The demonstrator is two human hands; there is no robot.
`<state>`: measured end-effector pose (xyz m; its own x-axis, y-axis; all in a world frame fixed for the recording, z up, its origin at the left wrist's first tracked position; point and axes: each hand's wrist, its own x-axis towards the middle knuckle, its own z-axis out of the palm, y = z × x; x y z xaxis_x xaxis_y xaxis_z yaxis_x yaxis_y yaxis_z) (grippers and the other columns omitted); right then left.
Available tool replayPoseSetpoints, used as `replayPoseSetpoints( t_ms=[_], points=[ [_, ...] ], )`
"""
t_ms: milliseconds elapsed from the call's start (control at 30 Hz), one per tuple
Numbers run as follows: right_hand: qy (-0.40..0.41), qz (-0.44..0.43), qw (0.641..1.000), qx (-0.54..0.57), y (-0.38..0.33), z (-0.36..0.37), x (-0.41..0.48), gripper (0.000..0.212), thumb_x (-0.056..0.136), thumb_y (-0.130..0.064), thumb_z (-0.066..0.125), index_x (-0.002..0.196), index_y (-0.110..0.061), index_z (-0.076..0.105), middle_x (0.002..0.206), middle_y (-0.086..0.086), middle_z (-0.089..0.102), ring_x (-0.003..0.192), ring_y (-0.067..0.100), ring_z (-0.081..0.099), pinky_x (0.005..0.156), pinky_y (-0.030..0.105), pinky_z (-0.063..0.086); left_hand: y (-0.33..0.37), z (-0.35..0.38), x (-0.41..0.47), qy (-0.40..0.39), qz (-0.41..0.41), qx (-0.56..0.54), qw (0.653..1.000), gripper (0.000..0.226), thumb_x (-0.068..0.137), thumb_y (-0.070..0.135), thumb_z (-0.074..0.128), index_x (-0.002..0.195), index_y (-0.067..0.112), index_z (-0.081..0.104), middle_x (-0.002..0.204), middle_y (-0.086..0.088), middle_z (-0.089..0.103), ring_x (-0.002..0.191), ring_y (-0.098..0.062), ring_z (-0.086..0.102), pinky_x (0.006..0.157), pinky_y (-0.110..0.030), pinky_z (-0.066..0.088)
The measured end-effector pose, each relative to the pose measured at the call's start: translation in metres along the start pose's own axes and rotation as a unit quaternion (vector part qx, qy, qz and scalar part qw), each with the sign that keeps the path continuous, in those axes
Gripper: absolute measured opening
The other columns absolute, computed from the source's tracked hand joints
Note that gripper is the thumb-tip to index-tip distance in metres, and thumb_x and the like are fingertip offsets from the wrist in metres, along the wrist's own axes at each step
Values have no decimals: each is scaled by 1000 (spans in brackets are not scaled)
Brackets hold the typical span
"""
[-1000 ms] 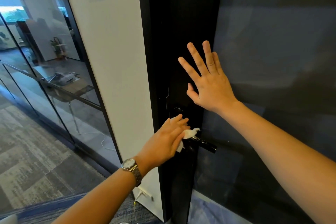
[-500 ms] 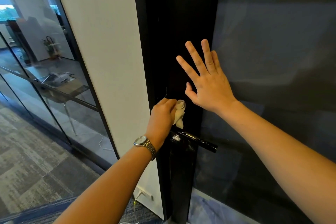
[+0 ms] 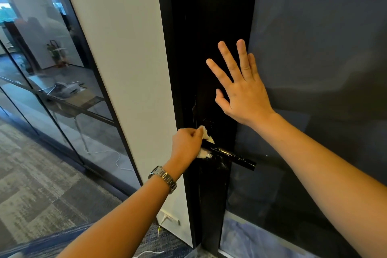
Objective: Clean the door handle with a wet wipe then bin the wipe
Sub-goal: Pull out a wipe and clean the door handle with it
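A black lever door handle [image 3: 232, 156] juts to the right from the black door frame. My left hand [image 3: 187, 145] grips a crumpled white wet wipe [image 3: 206, 135] and holds it wrapped around the handle's inner end, by the frame. Part of the wipe shows above the lever and part below it. My right hand [image 3: 240, 88] lies flat with spread fingers on the dark door [image 3: 314, 69] above the handle.
A white wall panel [image 3: 125, 69] stands left of the frame, with a wall socket [image 3: 170, 218] and a plugged cable near the floor. Glass partitions [image 3: 41, 69] run along the left, and grey carpet [image 3: 41, 184] covers the floor.
My left hand lifted the wipe from the handle up to the frame, then came back down onto the handle's inner end. My right hand stayed flat on the door.
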<state>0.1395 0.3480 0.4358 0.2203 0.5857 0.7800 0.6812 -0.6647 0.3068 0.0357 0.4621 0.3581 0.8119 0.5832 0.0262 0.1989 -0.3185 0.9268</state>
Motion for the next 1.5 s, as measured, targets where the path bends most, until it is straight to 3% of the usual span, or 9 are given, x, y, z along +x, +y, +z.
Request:
replayPoseSetpoints(
  t_ms=[100, 267, 400, 500, 633, 800, 967, 1333, 1500],
  points=[
    [-1, 6, 1000, -1, -2, -1, -1, 63, 90, -29, 47, 148, -20, 26, 156, 15, 20, 142, 41, 10, 115, 47, 9, 10, 6, -12, -105, -204, -289, 930, 16, 96, 22, 40, 91, 14, 53, 87, -10, 60, 77, -20, 61, 66, -29, 52],
    [-7, 3, 1000, -7, -1, -3, -2, 62, 90, -29, 45, 148, -21, 27, 156, 15, 21, 142, 42, 12, 115, 48, 11, 16, 21, -25, -86, -244, -542, 800, 26, 98, 23, 35, 112, 8, 50, 90, -15, 59, 75, -27, 59, 74, -36, 50],
    [1, 6, 1000, -4, -2, -1, -1, 61, 90, -30, 47, 148, -21, 29, 155, 16, 23, 142, 43, 13, 115, 48, 10, 4, 31, -34, -89, -242, -602, 755, 43, 98, 42, 26, 118, 11, 48, 102, -17, 61, 89, -30, 60, 84, -39, 48],
    [5, 15, 1000, -10, -4, 3, 0, 61, 90, -30, 47, 148, -21, 28, 155, 16, 23, 141, 43, 12, 115, 48, 8, 7, 52, -50, -125, -230, -588, 766, 39, 98, 27, 28, 95, 5, 61, 88, -17, 64, 80, -29, 61, 78, -38, 50],
    [1, 10, 1000, -6, -2, 2, -1, 60, 91, -31, 44, 148, -22, 29, 155, 16, 23, 141, 43, 12, 115, 48, 8, 15, 59, -67, -300, -174, -512, 786, 27, 73, 18, 46, 68, 10, 72, 72, -7, 68, 75, -19, 60, 77, -31, 44],
    [-16, -2, 1000, -6, 2, -2, -1, 60, 91, -31, 45, 148, -22, 28, 155, 15, 22, 141, 43, 13, 115, 47, 9, 6, 52, -44, -318, -303, -578, 688, 34, 79, 22, 46, 105, 4, 58, 98, -18, 64, 86, -32, 64, 80, -43, 55],
    [-50, -13, 999, 9, 4, -9, -2, 60, 91, -28, 44, 148, -22, 28, 156, 14, 20, 143, 42, 12, 116, 46, 9, 2, 52, -45, -361, -332, -499, 715, 37, 83, 28, 39, 93, 7, 67, 83, -17, 65, 56, -21, 63, 49, -21, 51],
    [-121, 46, 980, 153, -19, -22, -55, 51, 85, -15, 55, 136, -8, 47, 156, 14, 20, 146, 30, 12, 116, 45, 13, 9, -38, 4, -177, -301, -309, 884, 14, 92, 7, 48, 104, 2, 53, 97, -20, 56, 72, -21, 59, 46, -22, 55],
    [-179, 118, 945, 249, -48, -27, -87, 42, 89, -17, 55, 129, -7, 53, 146, 11, 39, 128, 27, 46, 105, 35, 37, 26, -34, -1, -120, -130, -94, 980, 20, 88, 11, 57, 106, 5, 63, 97, -6, 59, 79, -13, 58, 58, -16, 52]
  ],
)
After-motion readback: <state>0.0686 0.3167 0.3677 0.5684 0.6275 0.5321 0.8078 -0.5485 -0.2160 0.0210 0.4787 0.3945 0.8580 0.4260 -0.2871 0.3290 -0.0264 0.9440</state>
